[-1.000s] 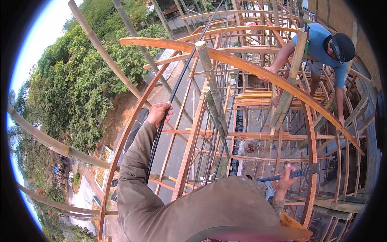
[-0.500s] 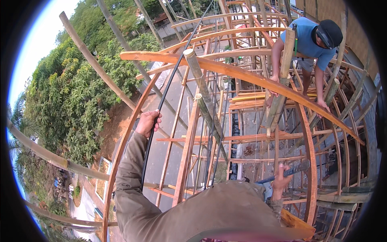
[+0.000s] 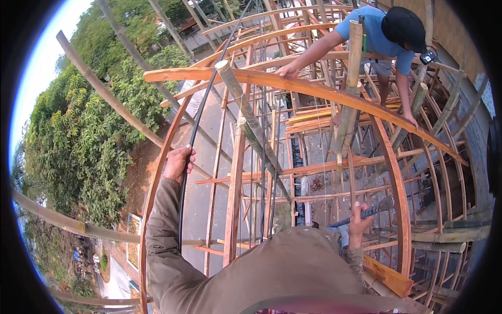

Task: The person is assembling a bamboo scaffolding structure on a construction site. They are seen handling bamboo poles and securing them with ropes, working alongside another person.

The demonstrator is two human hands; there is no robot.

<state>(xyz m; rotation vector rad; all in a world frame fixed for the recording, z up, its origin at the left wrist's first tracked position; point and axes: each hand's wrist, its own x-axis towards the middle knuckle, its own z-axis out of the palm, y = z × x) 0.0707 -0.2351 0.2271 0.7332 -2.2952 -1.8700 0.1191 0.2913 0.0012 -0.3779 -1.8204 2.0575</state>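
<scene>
My left hand (image 3: 179, 163) is closed around a black cable (image 3: 197, 112) that runs from the top of the view down past my forearm. At lower right, my right hand (image 3: 357, 224) is wrapped round a rod-like tool handle (image 3: 377, 208) with a dark grip; the tool's other end is hidden behind my body. Ahead of me, a long curved wooden beam (image 3: 314, 90) crosses between upright bamboo poles. A co-worker (image 3: 374, 26) in a blue shirt and black cap leans over it, one hand on its middle and the other farther right.
Bamboo poles (image 3: 248, 112) stand close in front of me. Curved timber ribs (image 3: 395, 193) rise on both sides. Stacked planks (image 3: 311, 121) and crossbars lie lower in the frame, with the ground far below. Trees (image 3: 94, 131) fill the left.
The co-worker's hand nearer the middle has moved left along the beam, away from the bamboo pole. My view has shifted slightly. Both my hands keep their grips.
</scene>
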